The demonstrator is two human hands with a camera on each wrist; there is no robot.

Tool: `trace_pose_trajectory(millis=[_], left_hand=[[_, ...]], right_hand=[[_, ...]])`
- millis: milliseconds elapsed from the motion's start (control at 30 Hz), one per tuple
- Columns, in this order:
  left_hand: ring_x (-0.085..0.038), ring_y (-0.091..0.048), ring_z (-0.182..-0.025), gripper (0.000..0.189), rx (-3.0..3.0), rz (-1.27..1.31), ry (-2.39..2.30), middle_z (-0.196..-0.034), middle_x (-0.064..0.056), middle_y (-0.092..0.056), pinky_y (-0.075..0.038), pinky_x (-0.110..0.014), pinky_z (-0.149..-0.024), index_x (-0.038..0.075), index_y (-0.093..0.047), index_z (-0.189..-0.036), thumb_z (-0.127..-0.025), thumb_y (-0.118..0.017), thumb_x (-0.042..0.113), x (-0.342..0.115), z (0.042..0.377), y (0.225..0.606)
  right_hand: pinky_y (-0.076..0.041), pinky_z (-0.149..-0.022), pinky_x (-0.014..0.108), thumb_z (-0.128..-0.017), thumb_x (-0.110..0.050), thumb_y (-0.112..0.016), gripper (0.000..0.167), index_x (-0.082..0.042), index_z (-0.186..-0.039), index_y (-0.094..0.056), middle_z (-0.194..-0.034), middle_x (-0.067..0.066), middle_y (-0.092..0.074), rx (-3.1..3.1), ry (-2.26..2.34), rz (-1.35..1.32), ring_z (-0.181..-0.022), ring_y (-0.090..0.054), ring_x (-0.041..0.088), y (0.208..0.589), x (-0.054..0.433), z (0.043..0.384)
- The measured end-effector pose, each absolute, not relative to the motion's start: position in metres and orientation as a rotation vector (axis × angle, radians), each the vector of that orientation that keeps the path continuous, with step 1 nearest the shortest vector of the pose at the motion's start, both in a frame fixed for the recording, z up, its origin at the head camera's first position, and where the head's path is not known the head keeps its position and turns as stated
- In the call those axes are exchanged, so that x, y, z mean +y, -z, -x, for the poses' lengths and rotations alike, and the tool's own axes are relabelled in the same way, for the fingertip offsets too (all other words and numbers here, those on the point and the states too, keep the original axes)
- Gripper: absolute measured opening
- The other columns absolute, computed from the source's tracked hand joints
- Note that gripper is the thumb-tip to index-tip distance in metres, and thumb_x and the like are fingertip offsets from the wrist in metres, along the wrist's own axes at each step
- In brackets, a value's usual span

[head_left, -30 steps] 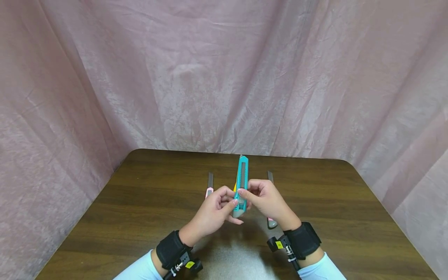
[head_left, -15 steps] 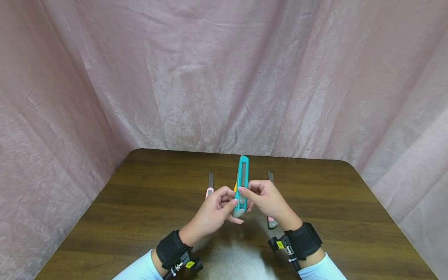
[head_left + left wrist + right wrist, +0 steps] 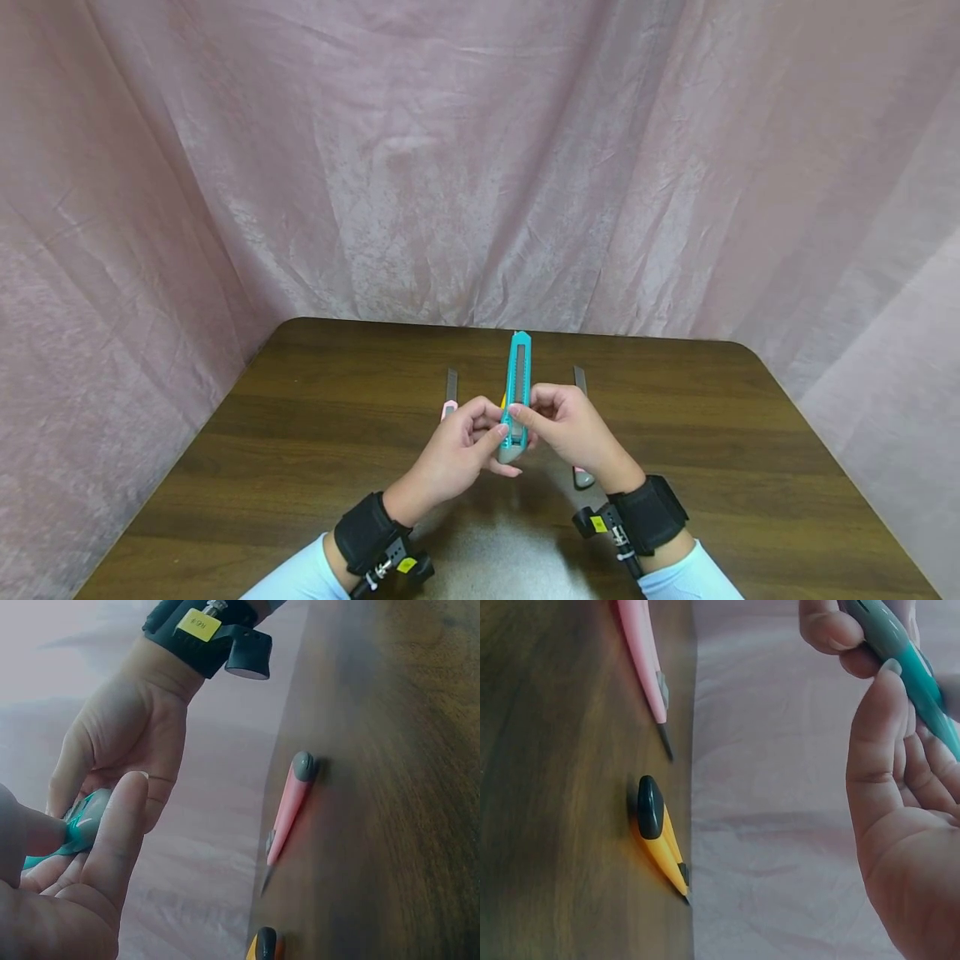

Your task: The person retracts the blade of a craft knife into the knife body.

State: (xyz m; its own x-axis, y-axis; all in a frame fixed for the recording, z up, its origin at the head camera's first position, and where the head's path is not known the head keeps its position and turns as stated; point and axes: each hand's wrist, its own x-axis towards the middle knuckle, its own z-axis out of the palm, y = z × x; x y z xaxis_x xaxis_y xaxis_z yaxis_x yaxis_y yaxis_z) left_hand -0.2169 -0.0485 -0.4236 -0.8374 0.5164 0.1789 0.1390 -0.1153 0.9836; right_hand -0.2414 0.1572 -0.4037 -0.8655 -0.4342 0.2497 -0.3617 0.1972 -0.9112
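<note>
Both hands hold a teal utility knife [image 3: 519,367] with a grey end cap up above the table, its blade end pointing away. My left hand [image 3: 463,446] pinches it near the grey end [image 3: 91,821], thumb on the top face. My right hand [image 3: 576,427] grips the same knife from the right, around its middle, with the thumb lying on the slotted face. Only a tiny bit of blade shows at the far tip. In the right wrist view, fingers of both hands surround the teal body [image 3: 919,679].
On the wooden table [image 3: 337,375] lie a pink utility knife [image 3: 449,408] at left, a pink-and-grey one [image 3: 582,477] at right, partly behind the right hand, and a yellow-and-black one [image 3: 660,844] between them. The pink knives' blades are extended. A pink curtain [image 3: 450,167] hangs behind.
Almost nothing differs. Both hands keep the same hold on the teal utility knife, which shifts only very slightly.
</note>
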Motion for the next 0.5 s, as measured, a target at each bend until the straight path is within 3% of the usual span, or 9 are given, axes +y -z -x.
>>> trace_pose_trajectory(millis=[67, 300, 500], left_hand=[[-0.029, -0.075, -0.105, 0.022, 1.900, -0.725, -2.038, -0.128, -0.029, -0.065, -0.067, -0.046, -0.077, -0.005, -0.050, -0.122, -0.109, -0.050, 0.012, -0.0488, 0.2172, 0.4236], [-0.054, -0.065, -0.113, 0.018, 1.916, -0.688, -2.047, -0.126, -0.027, -0.066, -0.067, -0.046, -0.076, -0.005, -0.051, -0.120, -0.108, -0.050, 0.009, -0.0473, 0.2173, 0.4252], [-0.034, -0.074, -0.105, 0.020, 1.941, -0.684, -2.031, -0.125, -0.029, -0.065, -0.067, -0.047, -0.076, -0.006, -0.050, -0.120, -0.108, -0.051, 0.009, -0.0474, 0.2175, 0.4247]], right_hand=[[-0.062, -0.056, 0.031, -0.101, -0.019, -0.067, 0.020, 0.000, -0.098, -0.072, -0.076, 0.008, -0.068, 2.391, 1.785, 0.780, -0.058, -0.062, 0.018, 0.4044, 0.1565, 0.2420], [-0.060, -0.053, 0.032, -0.102, -0.024, -0.066, 0.026, -0.004, -0.087, -0.071, -0.066, 0.014, -0.065, 2.415, 1.732, 0.728, -0.053, -0.063, 0.016, 0.4055, 0.1591, 0.2441], [-0.059, -0.052, 0.031, -0.102, -0.024, -0.065, 0.025, -0.005, -0.086, -0.070, -0.066, 0.013, -0.064, 2.420, 1.742, 0.751, -0.053, -0.061, 0.014, 0.4060, 0.1576, 0.2439]])
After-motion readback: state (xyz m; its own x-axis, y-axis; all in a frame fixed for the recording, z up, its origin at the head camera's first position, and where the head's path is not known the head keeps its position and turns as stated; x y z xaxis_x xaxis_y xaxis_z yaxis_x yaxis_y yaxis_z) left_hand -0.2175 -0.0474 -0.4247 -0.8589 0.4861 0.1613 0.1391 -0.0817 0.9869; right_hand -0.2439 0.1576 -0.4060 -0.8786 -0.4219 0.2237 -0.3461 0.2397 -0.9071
